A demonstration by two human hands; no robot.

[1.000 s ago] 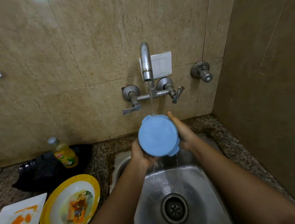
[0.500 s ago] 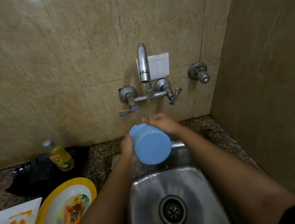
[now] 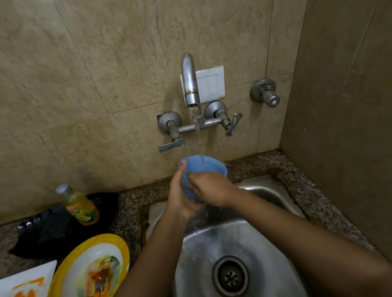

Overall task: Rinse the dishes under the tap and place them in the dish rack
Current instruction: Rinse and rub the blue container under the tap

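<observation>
The blue bowl (image 3: 201,165) is held in the air above the back edge of the sink (image 3: 264,237), right under the tap (image 3: 189,80). Its mouth tilts up towards the wall, and the stream of water (image 3: 198,134) falls into it. Both hands are clamped on the bowl. The left hand (image 3: 179,197) cups its left side with the thumb hooked over the rim. The right hand (image 3: 211,188) lies over the near side with its fingers curled onto the bowl. On the worktop (image 3: 128,201) to the left of the sink, a yellow-rimmed plate (image 3: 51,293) lies at the front edge. A white square plate (image 3: 37,295) with orange smears lies just beside it. Behind them a bottle of yellow dish soap (image 3: 81,207) stands near the wall.
</observation>
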